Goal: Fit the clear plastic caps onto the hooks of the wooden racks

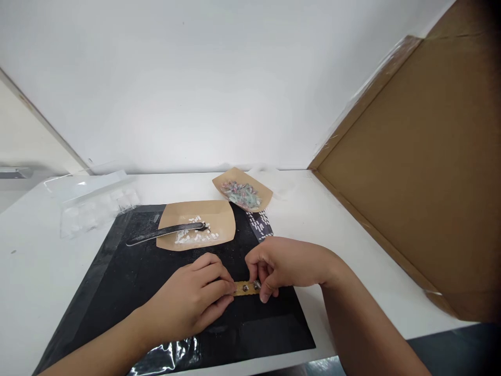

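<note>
A narrow yellow strip (238, 289) with small shiny metal-looking studs lies across the black mat (270, 331). My left hand (195, 295) is closed on the strip's left end, pressing it to the mat with thumb and fingers. At the other end, my right hand (284, 263) is closed, with thumb and fingers pinched around a small shiny piece (257, 284) on the strip. The fingers partly hide that piece and the strip's right end.
Beyond my hands, a brown paper tray (223, 214) holds small white pieces and a dark stick-like tool (168, 231). Farther back, another paper tray (266, 193) contains small coloured pieces. Clear plastic packaging (94, 203) lies at left; a cardboard panel (415, 167) stands at right.
</note>
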A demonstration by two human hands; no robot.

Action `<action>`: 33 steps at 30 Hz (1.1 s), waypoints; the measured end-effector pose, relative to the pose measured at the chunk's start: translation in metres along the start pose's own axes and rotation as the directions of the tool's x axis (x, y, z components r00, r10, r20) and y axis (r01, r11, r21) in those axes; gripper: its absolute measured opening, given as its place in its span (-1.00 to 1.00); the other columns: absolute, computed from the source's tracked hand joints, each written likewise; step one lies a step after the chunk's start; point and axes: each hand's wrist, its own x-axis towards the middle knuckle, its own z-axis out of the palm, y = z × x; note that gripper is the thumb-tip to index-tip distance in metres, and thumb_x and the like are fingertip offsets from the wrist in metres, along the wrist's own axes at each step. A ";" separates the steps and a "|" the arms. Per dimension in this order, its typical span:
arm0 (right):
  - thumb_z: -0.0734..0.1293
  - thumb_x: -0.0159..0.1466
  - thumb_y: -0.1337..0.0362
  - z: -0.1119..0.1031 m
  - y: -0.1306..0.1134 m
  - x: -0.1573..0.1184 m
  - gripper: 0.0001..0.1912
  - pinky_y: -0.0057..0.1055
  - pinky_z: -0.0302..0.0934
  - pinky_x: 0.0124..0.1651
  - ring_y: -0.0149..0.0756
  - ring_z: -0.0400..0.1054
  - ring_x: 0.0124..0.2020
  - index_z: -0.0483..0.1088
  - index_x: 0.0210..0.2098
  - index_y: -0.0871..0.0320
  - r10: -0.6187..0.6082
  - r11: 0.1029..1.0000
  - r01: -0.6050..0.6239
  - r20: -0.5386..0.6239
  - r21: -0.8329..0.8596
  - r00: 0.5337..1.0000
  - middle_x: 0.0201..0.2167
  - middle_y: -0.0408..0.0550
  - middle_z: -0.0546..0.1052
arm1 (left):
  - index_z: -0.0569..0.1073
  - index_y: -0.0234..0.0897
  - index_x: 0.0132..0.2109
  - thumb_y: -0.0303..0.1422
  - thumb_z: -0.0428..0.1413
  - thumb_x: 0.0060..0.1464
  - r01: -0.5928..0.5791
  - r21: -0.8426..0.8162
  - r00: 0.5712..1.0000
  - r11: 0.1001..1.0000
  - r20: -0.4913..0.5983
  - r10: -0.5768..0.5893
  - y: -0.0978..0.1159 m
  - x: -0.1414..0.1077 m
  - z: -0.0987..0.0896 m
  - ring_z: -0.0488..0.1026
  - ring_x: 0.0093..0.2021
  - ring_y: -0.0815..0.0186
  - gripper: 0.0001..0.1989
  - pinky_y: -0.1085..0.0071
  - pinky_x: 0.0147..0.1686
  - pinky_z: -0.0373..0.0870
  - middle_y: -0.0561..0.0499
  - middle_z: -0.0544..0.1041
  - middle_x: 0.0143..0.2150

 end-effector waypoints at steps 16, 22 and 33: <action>0.57 0.14 0.05 -0.003 0.001 -0.001 -0.67 -0.49 0.19 -0.42 -0.37 0.46 -0.48 0.52 -0.25 0.11 -0.060 0.998 0.060 -0.009 -0.031 0.998 -0.46 -0.21 0.62 | 0.54 -0.25 0.04 -0.46 0.17 0.31 -0.014 0.008 0.999 1.000 -0.028 0.014 0.000 0.000 -0.001 0.48 -0.06 0.18 -0.81 0.24 -0.03 0.52 -0.11 0.60 -0.09; 0.55 0.18 0.08 0.000 -0.001 -0.003 -0.70 -0.50 0.22 -0.43 -0.36 0.49 -0.46 0.48 -0.24 0.11 -0.028 0.999 0.027 -0.035 -0.033 0.999 -0.41 -0.18 0.64 | 0.53 -0.24 0.04 -0.46 0.17 0.31 -0.013 0.015 0.999 1.000 -0.031 0.014 0.001 0.001 0.000 0.47 -0.06 0.20 -0.81 0.25 -0.03 0.52 -0.09 0.60 -0.10; 0.45 0.29 0.14 0.008 0.014 -0.005 -0.79 -0.43 0.38 -0.25 -0.32 0.54 -0.33 0.53 -0.17 0.13 -0.130 0.975 0.137 -0.050 0.176 0.990 -0.36 -0.13 0.62 | 0.53 -0.25 0.03 -0.43 0.14 0.34 -0.010 0.015 1.000 1.000 -0.022 0.011 0.000 -0.001 0.000 0.45 -0.05 0.18 -0.84 0.23 -0.01 0.50 -0.10 0.59 -0.09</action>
